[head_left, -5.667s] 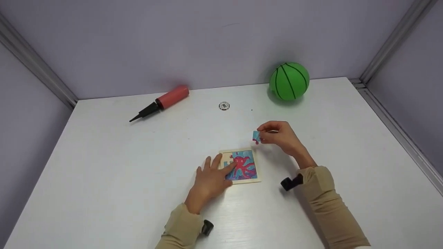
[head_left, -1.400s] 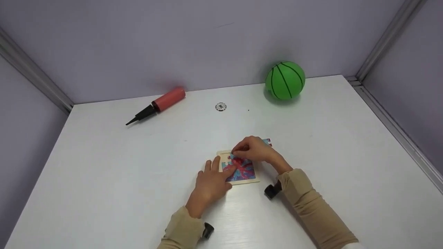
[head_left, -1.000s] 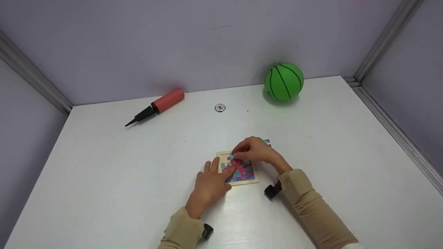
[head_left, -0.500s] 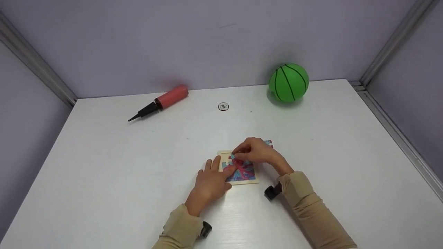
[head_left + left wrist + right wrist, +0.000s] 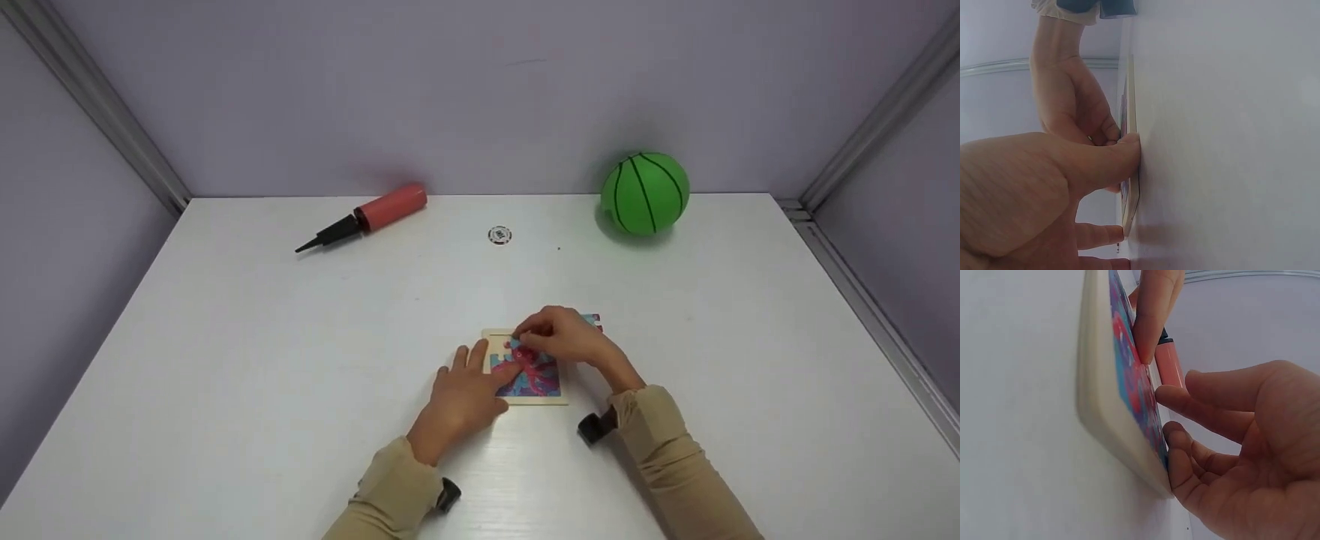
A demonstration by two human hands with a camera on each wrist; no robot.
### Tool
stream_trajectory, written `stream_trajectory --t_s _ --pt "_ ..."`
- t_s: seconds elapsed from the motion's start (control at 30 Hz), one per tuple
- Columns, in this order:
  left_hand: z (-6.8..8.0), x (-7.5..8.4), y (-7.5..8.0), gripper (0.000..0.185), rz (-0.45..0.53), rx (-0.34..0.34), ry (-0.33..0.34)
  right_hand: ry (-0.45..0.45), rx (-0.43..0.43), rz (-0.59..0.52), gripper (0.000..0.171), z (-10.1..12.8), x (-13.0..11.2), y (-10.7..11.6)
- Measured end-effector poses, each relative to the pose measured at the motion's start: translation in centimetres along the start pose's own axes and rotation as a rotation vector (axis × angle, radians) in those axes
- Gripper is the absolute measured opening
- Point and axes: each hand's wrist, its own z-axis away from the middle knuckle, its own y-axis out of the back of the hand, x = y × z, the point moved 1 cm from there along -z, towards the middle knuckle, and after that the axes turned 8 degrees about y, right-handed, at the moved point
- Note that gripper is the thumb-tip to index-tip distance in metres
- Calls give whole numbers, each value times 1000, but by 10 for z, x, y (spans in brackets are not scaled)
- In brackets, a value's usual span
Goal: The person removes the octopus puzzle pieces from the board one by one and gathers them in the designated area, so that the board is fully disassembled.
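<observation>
A small wooden tray puzzle point(image 5: 540, 381) with a pink octopus on blue lies on the white table, its upper left part showing bare wood. My left hand point(image 5: 463, 394) lies spread at its left side, the index finger reaching onto the picture. In the left wrist view, the thumb point(image 5: 1120, 157) rests against the tray's edge. My right hand point(image 5: 564, 337) is bent over the top of the puzzle. Its fingertips point(image 5: 1163, 394) touch the pieces, and no piece shows between thumb and index. A loose blue and pink puzzle piece point(image 5: 592, 319) lies just beyond the right hand.
A red and black hand pump point(image 5: 391, 208) lies at the back left. At the back right, near the wall, sits a green ball point(image 5: 645, 193) with black lines. A round black and white disc point(image 5: 499, 235) lies between them.
Several seconds ago my right hand pinched a puzzle piece in the air beyond the tray; it has since come down onto the puzzle's top. The left hand has hardly moved. The head view shifts slightly.
</observation>
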Motion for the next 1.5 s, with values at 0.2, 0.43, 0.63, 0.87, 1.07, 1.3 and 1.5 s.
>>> stream_trajectory --t_s 0.2,0.43,0.63,0.87,1.07,1.3,1.5 --pt "-1 2 -1 53 -19 -4 -11 -6 13 -24 20 4 1 -1" --pt "-1 6 -5 53 -36 13 -18 -47 17 -43 20 10 2 -1" --pt "-3 9 -6 53 -59 0 -28 -37 31 -49 20 15 4 2" --pt "-5 9 -6 54 -44 1 -26 -43 48 -59 20 14 5 4" --pt "-4 7 -6 53 -30 16 -36 -24 53 -77 18 11 4 4" --pt "-3 1 -4 53 -14 8 -7 0 55 -92 16 3 0 2" --pt "-1 -3 -2 53 -3 19 1 8 47 -80 17 -2 -3 1"
